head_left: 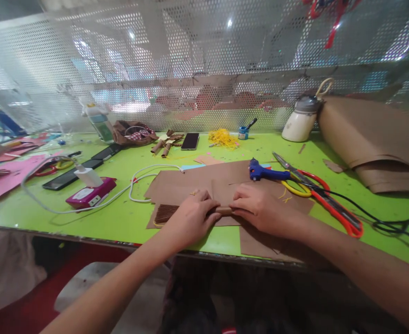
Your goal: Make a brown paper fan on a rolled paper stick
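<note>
Between my two hands lies a small brown paper roll (224,210), pinched at both ends. The fingers of my left hand (196,215) are closed on its left end. My right hand (255,206) grips the other end between thumb and fingers. Under them spreads brown kraft paper (187,183) in overlapping sheets. Beside my left hand is a pleated strip of brown paper (166,213), partly covered by the wrist. A blue glue gun (269,172) rests on the paper just beyond my right hand.
Red-handled scissors (322,199) and a black cord lie to the right. A large folded kraft sheet (374,139) and a white bottle (300,119) stand behind. At left are a magenta power adapter (92,192), a white cable and pink paper (13,176). A phone (190,141) lies at the back.
</note>
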The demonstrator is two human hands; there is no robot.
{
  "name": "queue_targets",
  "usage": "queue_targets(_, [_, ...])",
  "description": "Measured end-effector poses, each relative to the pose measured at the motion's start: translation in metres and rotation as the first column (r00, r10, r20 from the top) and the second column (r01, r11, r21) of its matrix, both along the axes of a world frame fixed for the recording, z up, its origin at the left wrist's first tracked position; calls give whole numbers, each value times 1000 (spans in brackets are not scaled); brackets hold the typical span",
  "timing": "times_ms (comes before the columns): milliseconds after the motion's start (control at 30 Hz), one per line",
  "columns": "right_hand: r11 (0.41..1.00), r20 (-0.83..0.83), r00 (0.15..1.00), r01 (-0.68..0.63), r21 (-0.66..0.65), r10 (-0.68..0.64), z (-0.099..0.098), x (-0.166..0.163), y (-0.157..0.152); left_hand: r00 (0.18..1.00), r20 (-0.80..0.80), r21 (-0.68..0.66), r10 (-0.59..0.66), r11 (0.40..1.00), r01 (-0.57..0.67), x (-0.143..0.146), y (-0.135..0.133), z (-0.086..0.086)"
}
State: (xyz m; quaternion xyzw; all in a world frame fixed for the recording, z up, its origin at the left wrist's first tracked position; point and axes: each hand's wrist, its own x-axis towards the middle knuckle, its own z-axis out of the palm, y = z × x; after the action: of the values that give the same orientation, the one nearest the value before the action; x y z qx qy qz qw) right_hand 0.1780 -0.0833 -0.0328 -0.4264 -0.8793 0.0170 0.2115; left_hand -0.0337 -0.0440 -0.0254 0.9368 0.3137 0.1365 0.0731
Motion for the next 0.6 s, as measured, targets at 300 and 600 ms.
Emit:
queue_targets(300, [999,9,1000,30,-38,-30,-7,5,9,999,-43,131,-7,991,13,2,0,-3])
queue_targets(600, [995,-232,967,100,-18,-101,-20,4,16,1000,-20,170,3,985,1,2,5,-6])
